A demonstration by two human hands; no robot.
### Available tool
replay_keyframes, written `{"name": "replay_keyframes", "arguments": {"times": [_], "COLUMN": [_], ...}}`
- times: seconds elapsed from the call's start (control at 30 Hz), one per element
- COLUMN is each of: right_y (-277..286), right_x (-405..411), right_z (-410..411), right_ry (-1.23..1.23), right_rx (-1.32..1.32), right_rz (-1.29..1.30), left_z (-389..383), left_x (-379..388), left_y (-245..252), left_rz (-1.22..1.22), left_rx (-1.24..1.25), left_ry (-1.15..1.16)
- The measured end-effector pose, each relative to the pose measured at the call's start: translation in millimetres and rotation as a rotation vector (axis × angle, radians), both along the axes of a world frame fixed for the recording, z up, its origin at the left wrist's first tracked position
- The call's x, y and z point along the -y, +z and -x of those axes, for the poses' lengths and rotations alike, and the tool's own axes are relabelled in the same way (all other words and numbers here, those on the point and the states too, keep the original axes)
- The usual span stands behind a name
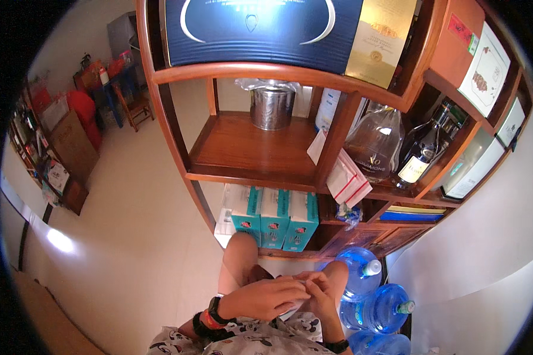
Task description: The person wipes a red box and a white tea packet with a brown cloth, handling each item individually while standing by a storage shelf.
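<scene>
My left hand (266, 296), with a dark watch and bracelets at its wrist, is curled in front of my lap. Its fingertips meet those of my right hand (323, 293), which wears a dark wristband. Between and below the fingers shows a small pale object (292, 312), mostly hidden by the hands; what it is cannot be told. Just beyond my knees, several teal-and-white boxes (273, 222) stand on the lowest open shelf of a wooden display cabinet (253, 148). Above them, a shiny metal canister (272, 108) with clear plastic over its top sits on the middle shelf.
Large blue water bottles (384, 310) stand close by my right knee. A folded paper packet (348, 182) juts past the shelf edge, near glass liquor bottles (375, 146). A dark blue box (262, 35) fills the top shelf. Pale floor (137, 222) extends left towards a wooden stool (135, 106).
</scene>
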State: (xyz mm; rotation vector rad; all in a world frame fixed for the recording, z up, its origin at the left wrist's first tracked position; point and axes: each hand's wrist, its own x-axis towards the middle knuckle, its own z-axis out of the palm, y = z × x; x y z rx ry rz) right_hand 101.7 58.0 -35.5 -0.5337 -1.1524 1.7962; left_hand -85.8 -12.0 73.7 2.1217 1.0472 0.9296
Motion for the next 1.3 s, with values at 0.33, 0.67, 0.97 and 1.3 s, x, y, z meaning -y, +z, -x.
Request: {"name": "replay_keyframes", "arguments": {"times": [0.33,0.67,0.97,1.3], "right_y": [-62,-61,-83,-9], "right_x": [22,20,39,55], "right_z": [-10,-32,-48,-62], "right_ry": [0.387,0.376,0.588,0.177], "right_rx": [0.433,0.648,0.201,-0.545], "right_rz": [0.276,-0.091,0.115,0.249], "left_z": [-2,-7,-9,-16], "left_x": [3,12,4,-14], "left_y": [9,12,-14,3], "left_rz": [0.026,-0.044,-0.078,-0.108], "left_rx": [-0.022,-0.029,-0.103,-0.171], "left_ry": [-0.036,-0.052,0.088,0.363]}}
